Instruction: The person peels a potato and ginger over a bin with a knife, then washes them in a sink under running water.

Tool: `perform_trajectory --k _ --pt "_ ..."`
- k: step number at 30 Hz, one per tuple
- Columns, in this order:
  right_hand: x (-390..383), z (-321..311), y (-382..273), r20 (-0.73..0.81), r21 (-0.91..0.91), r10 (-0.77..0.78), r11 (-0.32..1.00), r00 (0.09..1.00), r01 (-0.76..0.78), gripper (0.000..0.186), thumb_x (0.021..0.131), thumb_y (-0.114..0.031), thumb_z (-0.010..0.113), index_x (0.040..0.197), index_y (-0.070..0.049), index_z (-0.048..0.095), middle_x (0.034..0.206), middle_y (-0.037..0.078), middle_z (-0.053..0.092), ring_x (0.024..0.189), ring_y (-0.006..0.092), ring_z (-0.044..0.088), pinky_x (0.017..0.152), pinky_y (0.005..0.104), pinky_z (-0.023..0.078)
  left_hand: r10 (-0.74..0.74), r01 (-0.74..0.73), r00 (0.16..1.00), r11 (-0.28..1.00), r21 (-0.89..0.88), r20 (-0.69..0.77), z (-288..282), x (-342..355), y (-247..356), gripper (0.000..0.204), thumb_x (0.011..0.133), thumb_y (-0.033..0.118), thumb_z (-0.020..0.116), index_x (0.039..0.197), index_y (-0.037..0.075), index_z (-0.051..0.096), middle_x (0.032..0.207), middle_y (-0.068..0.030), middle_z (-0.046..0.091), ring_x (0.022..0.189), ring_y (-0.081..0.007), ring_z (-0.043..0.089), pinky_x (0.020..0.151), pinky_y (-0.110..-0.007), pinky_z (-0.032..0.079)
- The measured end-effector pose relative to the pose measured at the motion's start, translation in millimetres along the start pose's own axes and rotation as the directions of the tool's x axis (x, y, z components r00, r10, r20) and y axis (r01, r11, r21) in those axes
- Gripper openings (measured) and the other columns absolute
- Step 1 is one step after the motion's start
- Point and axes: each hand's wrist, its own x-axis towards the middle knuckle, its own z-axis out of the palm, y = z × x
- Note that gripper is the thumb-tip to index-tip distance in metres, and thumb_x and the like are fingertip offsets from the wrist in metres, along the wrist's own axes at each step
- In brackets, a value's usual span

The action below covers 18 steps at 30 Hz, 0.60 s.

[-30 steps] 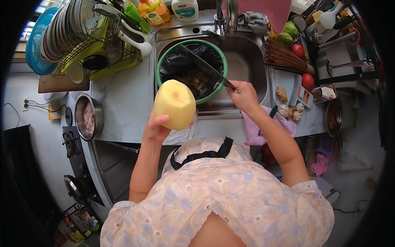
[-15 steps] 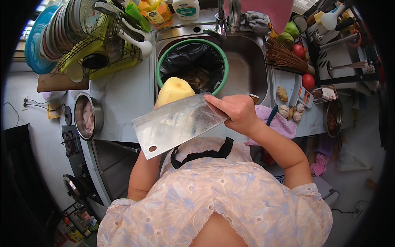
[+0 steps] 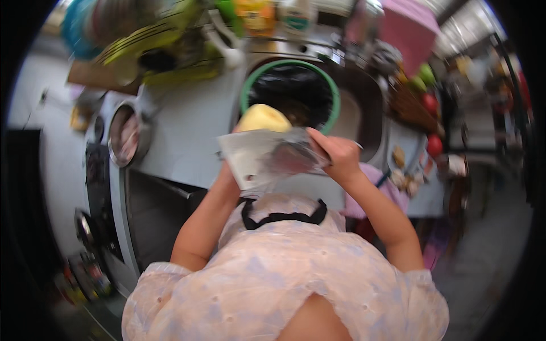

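Note:
In my right hand (image 3: 341, 156) is a broad cleaver (image 3: 250, 153), gripped by its handle end at the right. Its wide blade reaches leftward across the front of a pale yellow peeled potato (image 3: 263, 118). My left hand (image 3: 228, 169) holds the potato from the left and below; most of its fingers are hidden behind the blade. Just beyond the potato, a green-rimmed bin (image 3: 335, 108) lined with a black bag sits in the sink, with pale scraps dimly seen inside. The picture is smeared by motion.
On the left are a metal bowl of raw meat (image 3: 143, 142) and a dish rack (image 3: 182, 77). To the right lie a pink cloth (image 3: 364, 196), garlic (image 3: 410, 184), red tomatoes (image 3: 434, 145) and a bundle of brown sticks (image 3: 412, 108). The tap (image 3: 364, 28) rises behind the sink.
The view has shifted, so the surroundings sit differently and look blurred. The cleaver's blade has tilted and looks shorter; both hands keep their hold near the bin's front rim.

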Motion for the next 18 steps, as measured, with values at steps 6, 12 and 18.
perform_trajectory --k 6,12,18 --pt "-15 -14 3 0.061 -0.072 0.081 0.994 0.995 -0.077 0.026 0.081 -0.006 0.062 0.106 -0.001 0.066 0.084 0.016 0.067 0.064 0.0236 0.065 0.059 0.0298 0.051 0.34 -0.114 0.878 0.831 0.544 -0.337 16 16 -56 0.054 0.075 0.016 0.07 0.124 0.004 0.05 0.126 -0.0102 0.05 0.116 -0.0214 0.048 0.098 -0.032 0.04" --pt "-25 -28 29 0.149 0.163 0.069 0.982 0.986 -0.093 0.029 0.092 -0.001 0.047 0.118 0.007 0.056 0.109 0.019 0.064 0.098 0.021 0.063 0.085 0.0301 0.048 -0.186 0.184 0.98 0.982 -0.033 -0.066 50 -12 -17 0.075 0.06 0.012 0.079 0.12 0.017 0.034 0.105 -0.0056 0.052 0.097 -0.0236 0.054 0.07 -0.047 0.049" --pt "-5 -54 16 0.28 -0.017 0.029 1.0 0.959 -0.026 0.03 0.09 0.003 0.047 0.118 0.008 0.056 0.109 0.018 0.064 0.099 0.0205 0.063 0.086 0.03 0.048 -0.036 0.032 0.972 0.999 -0.021 -0.234 43 14 -27 0.062 0.055 0.01 0.076 0.113 0.008 0.053 0.099 -0.0061 0.058 0.095 -0.0189 0.056 0.073 -0.037 0.049"
